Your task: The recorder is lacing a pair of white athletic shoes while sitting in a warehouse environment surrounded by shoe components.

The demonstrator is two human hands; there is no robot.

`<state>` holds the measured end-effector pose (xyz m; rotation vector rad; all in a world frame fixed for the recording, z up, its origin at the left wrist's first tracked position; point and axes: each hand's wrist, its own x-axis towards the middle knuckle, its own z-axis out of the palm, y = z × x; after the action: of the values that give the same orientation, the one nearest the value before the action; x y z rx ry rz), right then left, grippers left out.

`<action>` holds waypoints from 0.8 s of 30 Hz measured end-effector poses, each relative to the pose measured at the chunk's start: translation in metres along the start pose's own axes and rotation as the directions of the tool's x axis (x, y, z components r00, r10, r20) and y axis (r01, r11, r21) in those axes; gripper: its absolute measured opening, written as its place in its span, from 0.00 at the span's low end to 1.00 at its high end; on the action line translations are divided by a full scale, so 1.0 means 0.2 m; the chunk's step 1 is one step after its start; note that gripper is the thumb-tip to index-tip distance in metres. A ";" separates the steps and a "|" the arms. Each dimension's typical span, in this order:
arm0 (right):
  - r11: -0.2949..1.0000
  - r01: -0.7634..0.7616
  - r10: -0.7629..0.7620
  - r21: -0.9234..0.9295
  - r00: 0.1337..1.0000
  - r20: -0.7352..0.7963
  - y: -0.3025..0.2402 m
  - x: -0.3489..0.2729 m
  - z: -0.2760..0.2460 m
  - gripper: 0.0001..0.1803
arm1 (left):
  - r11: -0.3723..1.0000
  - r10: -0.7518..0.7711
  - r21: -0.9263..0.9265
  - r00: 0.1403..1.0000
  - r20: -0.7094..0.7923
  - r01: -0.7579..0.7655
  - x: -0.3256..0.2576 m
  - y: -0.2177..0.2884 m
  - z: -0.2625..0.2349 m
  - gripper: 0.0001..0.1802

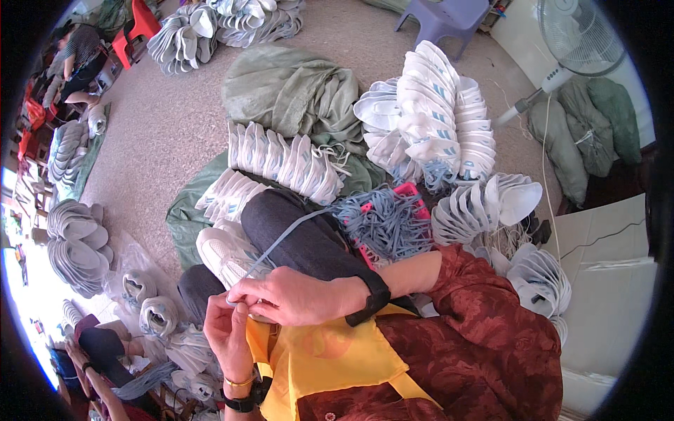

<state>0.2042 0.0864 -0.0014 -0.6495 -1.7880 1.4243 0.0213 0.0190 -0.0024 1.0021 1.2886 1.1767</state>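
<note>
A grey-blue shoelace (295, 226) runs from a pink basket (423, 205) of tangled laces (386, 223) across my right thigh to my right hand (298, 296). The fingers of that hand are closed in a pinch around the lace. My left hand (228, 338) meets it fingertip to fingertip, thumb and finger pressed together; what they grip is too small to make out. Just beyond both hands a white sneaker (226, 252) rests between my legs, its near end hidden by my right hand. A yellow apron (330, 351) lies under my wrists.
Rows of white sneakers (284, 163) stand beyond my knees on green sacking. More stacked shoes (428, 105) rise at right, near a standing fan (579, 35) and its cord. A purple stool (446, 21) stands at the back. Other people (84, 52) sit along the left.
</note>
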 end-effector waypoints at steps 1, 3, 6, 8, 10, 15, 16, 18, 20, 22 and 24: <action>1.000 0.006 -0.006 0.000 1.000 0.006 -0.01 0.00 0.00 0.16 | 1.000 0.005 -0.019 1.000 -0.021 -0.005 0.00 0.00 0.00 0.05; 0.999 0.004 -0.002 -0.053 1.000 0.023 0.00 0.00 0.00 0.18 | 0.999 0.027 -0.022 0.998 -0.051 -0.028 0.01 0.03 0.03 0.05; 0.985 0.057 -0.067 -0.163 0.996 -0.056 0.03 0.01 -0.02 0.22 | 0.998 0.063 -0.014 0.997 -0.053 -0.064 0.01 0.10 0.03 0.05; 0.969 0.106 -0.141 -0.225 0.979 -0.145 0.03 0.03 -0.05 0.23 | 0.997 0.077 -0.004 0.997 -0.025 -0.078 0.00 0.15 0.00 0.05; 0.963 0.026 -0.058 -0.269 0.992 -0.115 0.00 0.07 -0.09 0.19 | 0.994 0.105 -0.020 0.993 0.049 -0.104 -0.02 0.19 -0.03 0.07; 0.945 0.040 -0.083 -0.325 0.989 -0.119 0.18 0.11 -0.24 0.05 | 0.948 0.113 -0.296 0.993 -0.044 -0.121 -0.05 0.31 -0.06 0.10; 0.927 0.014 -0.062 -0.374 0.991 -0.116 0.19 0.12 -0.34 0.07 | 0.947 0.114 -0.297 0.992 -0.046 -0.122 -0.06 0.33 -0.08 0.10; 0.941 -0.313 0.288 -0.126 0.939 -0.186 0.27 0.11 -0.53 0.07 | 0.898 0.157 -0.408 0.987 -0.045 -0.162 -0.05 0.36 -0.15 0.10; 0.910 -0.414 0.395 -0.010 0.876 -0.275 0.34 0.10 -0.70 0.09 | 0.905 0.162 -0.391 0.986 -0.044 -0.166 -0.05 0.37 -0.19 0.10; 0.938 -0.346 0.329 0.011 0.883 -0.334 0.28 0.11 -0.82 0.10 | 0.938 0.123 -0.329 0.992 0.022 -0.109 -0.05 0.35 -0.22 0.10; 0.976 -0.217 0.205 0.024 0.875 -0.438 0.17 0.14 -0.88 0.11 | 0.951 0.081 -0.300 0.997 -0.001 -0.077 -0.07 0.35 -0.19 0.11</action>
<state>0.3267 0.2194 -0.0092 -1.1134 -1.4096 1.2663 -0.0196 0.0132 0.0662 0.8398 1.0294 1.3795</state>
